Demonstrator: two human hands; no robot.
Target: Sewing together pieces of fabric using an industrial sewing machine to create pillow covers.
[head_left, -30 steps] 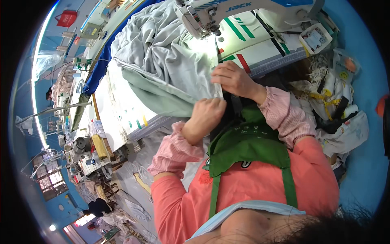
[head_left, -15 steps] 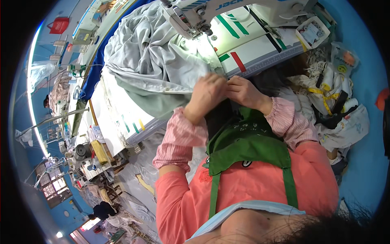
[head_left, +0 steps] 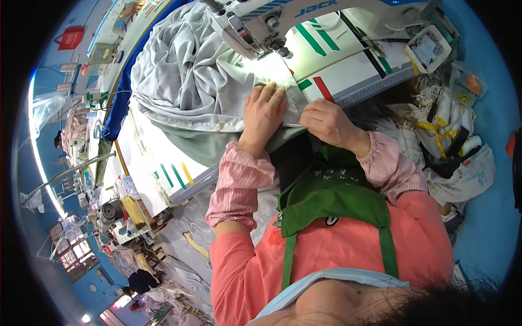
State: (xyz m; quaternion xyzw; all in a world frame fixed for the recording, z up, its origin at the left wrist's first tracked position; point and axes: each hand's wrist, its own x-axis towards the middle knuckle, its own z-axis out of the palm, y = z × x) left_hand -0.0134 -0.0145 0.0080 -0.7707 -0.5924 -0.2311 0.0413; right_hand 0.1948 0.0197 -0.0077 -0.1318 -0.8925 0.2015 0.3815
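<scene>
Grey cloth [head_left: 185, 70] lies bunched on the desk [head_left: 142, 157], its near end running under the head of a white sewing machine [head_left: 250, 27]. Left hand [head_left: 263, 117] palm down on it, fingers extended toward the needle area; right hand [head_left: 326, 122] curled just beside, thumb and fingertips pinching the cloth's edge. Deep, soft folds on the far left; flatter near the hands, with a pale band along the near edge — a grey-green layer [head_left: 198, 144] shows beneath it, hanging over the desk's rim. Lamp glare washes out the stitching spot; cannot tell how the needle sits. Left hand covers part of the band. Right of the cloth: green strips [head_left: 311, 41], a red strip [head_left: 323, 88], a ruler strip [head_left: 375, 84] along the rim, and a small white tray [head_left: 428, 49] farther off. Below the tray, a yellow tape measure [head_left: 435, 133] among white bundles.
</scene>
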